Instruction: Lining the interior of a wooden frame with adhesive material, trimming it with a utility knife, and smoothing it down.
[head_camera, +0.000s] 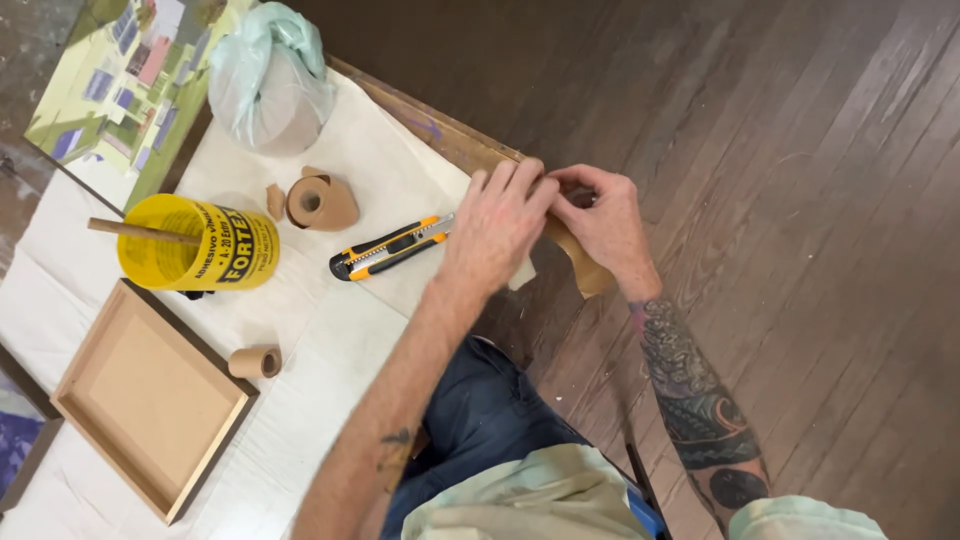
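At the centre of the frame, the left hand (497, 228) is pressing flat with open fingers on the tabletop's (330, 340) white-covered edge while the right hand (602, 222) is pinching a strip of brown paper tape (583, 268), with a yellow utility knife (390, 247) lying just left of them.

This looks like an art or framing workshop. A white cloth (330, 330) covers the work surface above a dark plank floor (800, 200). On it lie a wooden frame (150, 400), 2 rolls of brown paper tape (320, 203), a utility knife (390, 247), a yellow glue tub (200, 245) with a stick, and a painted canvas (130, 80).
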